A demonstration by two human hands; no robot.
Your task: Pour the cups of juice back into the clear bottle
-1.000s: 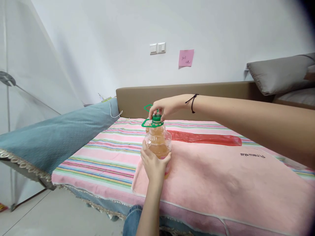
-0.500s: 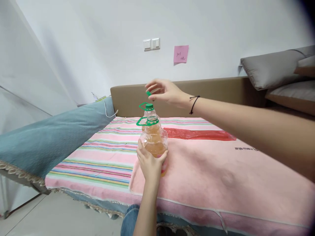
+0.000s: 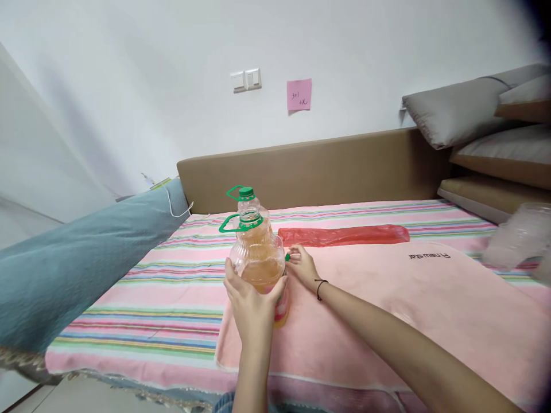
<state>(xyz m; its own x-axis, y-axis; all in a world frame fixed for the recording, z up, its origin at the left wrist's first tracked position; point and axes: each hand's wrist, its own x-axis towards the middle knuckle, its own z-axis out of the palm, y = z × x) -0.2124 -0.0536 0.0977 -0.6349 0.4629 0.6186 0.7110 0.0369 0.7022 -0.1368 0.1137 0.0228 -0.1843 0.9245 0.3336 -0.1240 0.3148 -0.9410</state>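
Note:
A clear plastic bottle (image 3: pixel 260 252) of amber liquid stands uncapped on the pink cloth, a green loop handle round its neck. My left hand (image 3: pixel 249 301) grips its near side, fingers on the left and thumb on the right. Just right of the bottle, my right hand (image 3: pixel 303 267) pinches a small green bottle cap (image 3: pixel 287 257) low over the cloth. Behind the first bottle is a second one (image 3: pixel 247 202) with a green cap on and its own green handle; most of its body is hidden.
A folded red plastic strip (image 3: pixel 344 235) lies behind the pink cloth (image 3: pixel 365 310). Clear plastic containers (image 3: pixel 519 235) are at the right edge, below stacked grey cushions (image 3: pixel 456 115). A blue-covered armrest (image 3: pixel 99 241) flanks the left, and a brown backrest (image 3: pixel 310 172) runs along the wall.
My right hand has come down from above the bottle's mouth to its right side, still pinching the green cap. My left hand stays on the bottle. The view has shifted right, bringing clear containers into sight.

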